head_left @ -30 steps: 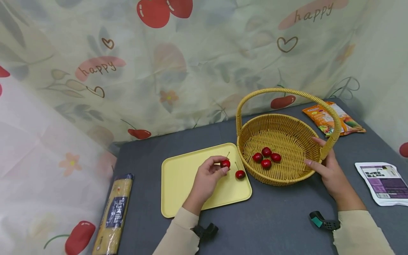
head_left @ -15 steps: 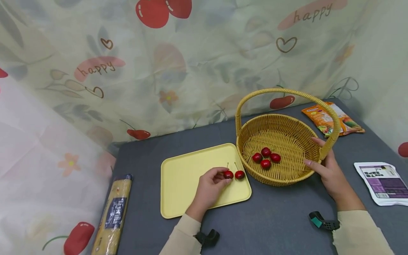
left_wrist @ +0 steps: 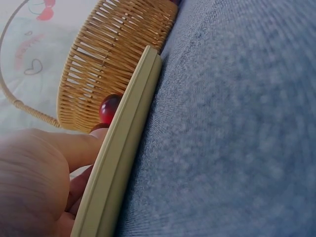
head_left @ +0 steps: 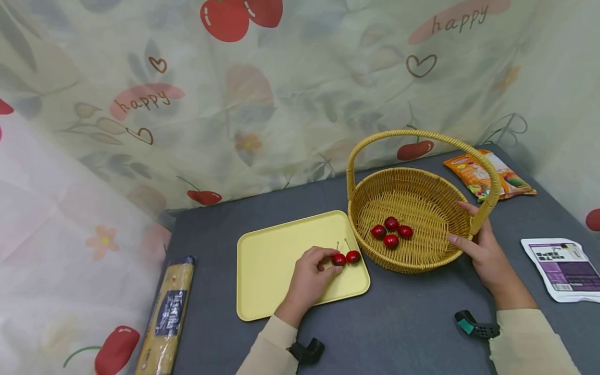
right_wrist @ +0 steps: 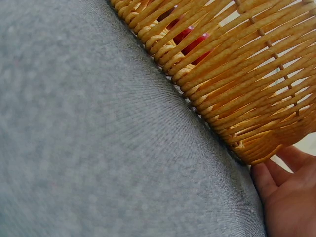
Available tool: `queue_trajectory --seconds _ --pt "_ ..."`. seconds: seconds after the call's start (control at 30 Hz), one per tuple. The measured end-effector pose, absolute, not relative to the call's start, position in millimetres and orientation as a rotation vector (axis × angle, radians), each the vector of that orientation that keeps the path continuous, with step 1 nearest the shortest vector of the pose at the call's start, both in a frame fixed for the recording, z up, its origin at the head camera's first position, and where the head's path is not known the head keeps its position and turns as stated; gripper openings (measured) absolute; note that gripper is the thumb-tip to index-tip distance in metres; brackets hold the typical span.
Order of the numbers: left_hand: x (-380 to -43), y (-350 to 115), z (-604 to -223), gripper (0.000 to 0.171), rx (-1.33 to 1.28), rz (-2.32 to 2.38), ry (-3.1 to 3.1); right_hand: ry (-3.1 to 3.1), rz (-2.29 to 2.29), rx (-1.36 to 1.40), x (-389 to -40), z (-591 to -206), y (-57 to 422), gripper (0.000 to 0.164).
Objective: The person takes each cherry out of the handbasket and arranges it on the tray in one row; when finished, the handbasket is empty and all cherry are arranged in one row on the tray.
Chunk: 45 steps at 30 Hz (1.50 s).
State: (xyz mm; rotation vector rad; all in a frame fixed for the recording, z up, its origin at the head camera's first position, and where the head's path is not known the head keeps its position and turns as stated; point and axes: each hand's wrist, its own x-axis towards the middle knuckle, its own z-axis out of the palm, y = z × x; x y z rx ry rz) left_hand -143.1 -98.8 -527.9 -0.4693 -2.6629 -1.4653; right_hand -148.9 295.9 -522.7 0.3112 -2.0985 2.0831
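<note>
On the right part of the yellow tray (head_left: 272, 260), my left hand (head_left: 307, 281) pinches a red cherry (head_left: 339, 259) between thumb and forefinger, its stem pointing up. A second cherry (head_left: 353, 256) lies right beside it, toward the basket. In the left wrist view the tray's edge hides most of the fingertips, and one cherry (left_wrist: 109, 108) shows above it. My right hand (head_left: 485, 255) grips the right side of the wicker basket (head_left: 431, 208), thumb over the rim and fingers outside below the handle. Several cherries (head_left: 391, 241) sit together on the basket's floor.
An orange snack packet (head_left: 492, 174) lies behind the basket at the back right. To the right is a white and purple packet (head_left: 562, 268). A long pack of noodles (head_left: 169, 312) lies along the table's left side. The basket's tall handle (head_left: 417, 134) arches over its opening.
My left hand has moved down and slightly right, bringing its cherry from above the tray to beside the other cherry. My right hand and the basket have stayed in place.
</note>
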Motion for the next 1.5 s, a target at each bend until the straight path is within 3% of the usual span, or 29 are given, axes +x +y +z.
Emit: queue_trajectory --seconds 0.67,0.93,1.1,1.33,1.5 --pt "-142.6 -98.4 -526.7 0.032 -0.499 -1.521 -2.630 -2.082 2.103 0.301 -148.0 -519.4 295.1 0.074" --pt "-142.2 -99.6 -518.6 0.027 -0.360 -1.855 -2.415 -2.101 2.096 0.296 -149.0 -519.6 294.5 0.075" --pt "-147.4 -95.0 -497.0 0.037 -0.363 -2.108 -2.230 -2.098 2.092 0.299 -150.0 -519.0 294.4 0.075" --pt "-158.2 -66.8 -452.6 0.066 -0.597 -2.380 -2.022 -2.046 2.107 0.335 -149.6 -522.8 296.0 0.074" --pt "-169.8 -37.1 -429.5 0.071 -0.711 -2.497 -1.974 -2.067 2.098 0.331 -148.6 -523.0 295.4 0.074"
